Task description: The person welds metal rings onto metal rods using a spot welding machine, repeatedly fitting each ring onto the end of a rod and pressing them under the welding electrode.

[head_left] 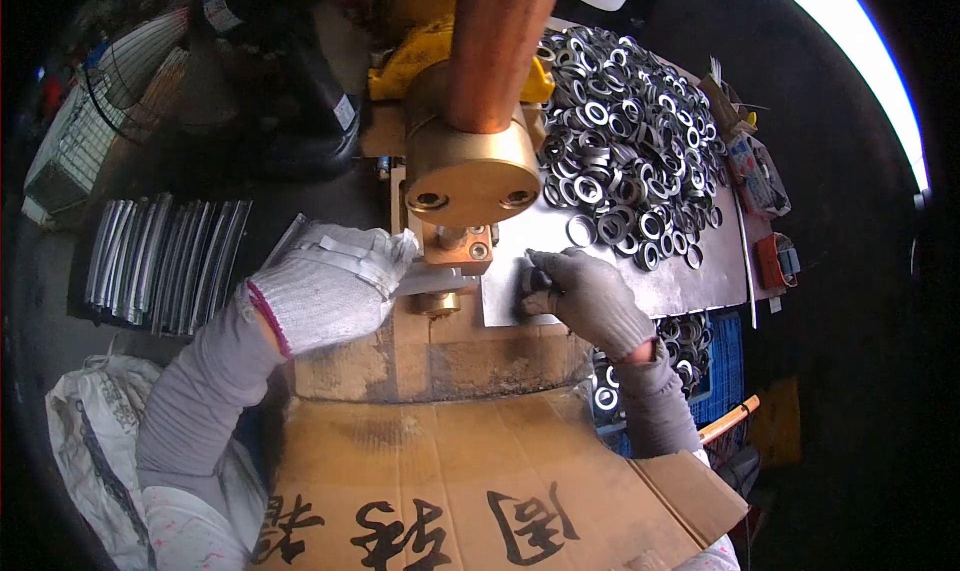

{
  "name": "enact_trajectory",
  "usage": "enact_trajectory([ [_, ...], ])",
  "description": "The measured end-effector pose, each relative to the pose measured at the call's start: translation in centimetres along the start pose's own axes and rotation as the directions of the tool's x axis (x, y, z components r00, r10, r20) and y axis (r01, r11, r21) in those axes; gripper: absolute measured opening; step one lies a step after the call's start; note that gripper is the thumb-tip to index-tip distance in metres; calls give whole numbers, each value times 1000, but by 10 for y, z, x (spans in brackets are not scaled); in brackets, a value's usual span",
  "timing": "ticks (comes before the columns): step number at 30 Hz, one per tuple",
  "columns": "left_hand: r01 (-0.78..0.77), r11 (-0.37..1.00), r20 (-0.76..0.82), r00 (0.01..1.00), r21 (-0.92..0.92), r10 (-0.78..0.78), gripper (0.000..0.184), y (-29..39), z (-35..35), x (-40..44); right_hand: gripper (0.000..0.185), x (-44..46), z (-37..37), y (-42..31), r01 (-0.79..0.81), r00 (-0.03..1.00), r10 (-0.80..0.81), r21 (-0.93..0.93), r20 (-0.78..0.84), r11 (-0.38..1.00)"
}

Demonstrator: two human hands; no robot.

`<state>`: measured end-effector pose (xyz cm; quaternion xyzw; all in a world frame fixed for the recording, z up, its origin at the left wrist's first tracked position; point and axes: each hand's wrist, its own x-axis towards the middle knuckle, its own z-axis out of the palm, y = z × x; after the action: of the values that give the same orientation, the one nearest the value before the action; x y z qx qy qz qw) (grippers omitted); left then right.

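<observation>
Nearest, at six o'clock, lies a cardboard sheet (420,451) with large black handwritten characters that seem to read 周转箱, right to left. The left forearm rises from eight o'clock, gray-sleeved, its elbow bent outward. Its hand (335,281), in a pale knit glove with a purple cuff edge, points inward, back upward, fingers closed on a metal strip (425,282) that reaches the brass stub (437,304) near the centre. The right forearm comes up from between four and five o'clock; its hand (592,299), in a sooty gray glove, bends inward with curled fingers over the pale sheet (505,301). Whether it grips the dark shape at its fingertips cannot be told.

Beyond the stub, a brass head (472,176) on a copper column (500,51) stands at twelve o'clock. Curved metal strips (165,261) lie in a row at nine o'clock. Metal rings (630,141) pile on the surface (700,286) toward two o'clock. Farther off, at eleven o'clock, a black object (310,121) bears a white label (345,113), too small to read.
</observation>
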<state>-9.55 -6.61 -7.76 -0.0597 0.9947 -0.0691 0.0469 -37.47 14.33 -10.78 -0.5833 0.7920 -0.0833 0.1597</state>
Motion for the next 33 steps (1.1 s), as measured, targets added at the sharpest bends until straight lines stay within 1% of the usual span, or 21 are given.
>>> enact_trajectory([
  [1, 4, 1000, 34, 999, 7, -4, 35, 0, -3, 0, 58, -1, 5, -3, 7, 1000, -7, 2, 1, 1000],
  [2, 9, 1000, 38, 999, 7, -9, 35, 0, -5, 1, 61, -4, 12, -6, 57, 997, -32, 442, -64, 895],
  [3, 1, 1000, 19, 1000, -22, 0, 35, 1, -7, 3, 66, -5, 18, -10, 116, 991, -19, 788, -131, 604],
  [4, -11, 999, -4, 1000, -47, 11, 35, 0, -9, 5, 73, -6, 12, -21, -20, 999, 33, 908, 7, 419],
  [5, -16, 999, -4, 1000, -40, 16, 35, -3, -1, 6, 73, -3, 16, -24, -15, 999, 36, 909, 1, 415],
  [7, -7, 997, -99, 995, -71, 0, 35, -9, 22, 8, 76, 1, 29, -22, 122, 992, -65, 928, -106, 352],
  [8, -8, 997, -98, 995, -72, 1, 35, -10, 23, 9, 77, 1, 33, -20, 112, 994, -43, 900, -104, 422],
  [9, -3, 995, -97, 995, -95, -6, 34, -11, 19, 9, 77, 2, 31, -24, 110, 994, -43, 900, -102, 422],
  [11, 3, 993, -93, 996, -119, -14, 34, -11, 12, 9, 77, 8, 25, -37, 185, 983, -102, 858, -154, 480],
  [13, -23, 998, -103, 995, -59, 17, 31, -9, 6, 8, 75, 16, 32, -42, 83, 992, -116, 939, -46, 335],
  [17, 19, 992, -67, 997, -124, -27, 31, -8, 0, 8, 77, 22, 28, -40, 108, 978, -203, 937, -41, 333],
  [18, 22, 990, -40, 999, -139, -28, 31, -8, -4, 9, 77, 22, 29, -40, 110, 978, -204, 937, -42, 331],
  [20, 26, 988, -12, 1000, -154, -28, 31, -10, -5, 10, 77, 21, 29, -40, 76, 984, -180, 904, 1, 420],
  [21, 24, 985, -20, 999, -173, -28, 32, -11, -4, 10, 77, 21, 25, -43, 77, 983, -184, 904, 2, 420],
  [23, 17, 981, -24, 999, -195, -22, 32, -10, -2, 8, 76, 20, 16, -50, 44, 974, -223, 947, 30, 319],
  [25, -18, 996, -57, 998, -88, 13, 33, -9, -4, 7, 76, 21, 19, -47, 65, 975, -223, 938, 13, 340],
  [27, -27, 996, -51, 998, -89, 23, 33, -11, -5, 8, 75, 25, 25, -44, 81, 974, -227, 929, 3, 362],
  [29, -39, 995, -44, 998, -94, 35, 32, -11, -1, 10, 74, 24, 30, -42, 164, 967, -249, 898, -64, 409],
  [30, -21, 993, -80, 997, -113, 12, 32, -11, 4, 12, 74, 24, 28, -43, 164, 967, -249, 898, -63, 409],
  [32, -2, 991, -116, 993, -131, -14, 31, -11, 4, 14, 75, 23, 25, -46, 162, 970, -236, 872, -56, 463],
  [33, 6, 990, -70, 997, -143, -16, 31, -10, 0, 14, 75, 23, 26, -45, 164, 970, -237, 872, -56, 462],
])
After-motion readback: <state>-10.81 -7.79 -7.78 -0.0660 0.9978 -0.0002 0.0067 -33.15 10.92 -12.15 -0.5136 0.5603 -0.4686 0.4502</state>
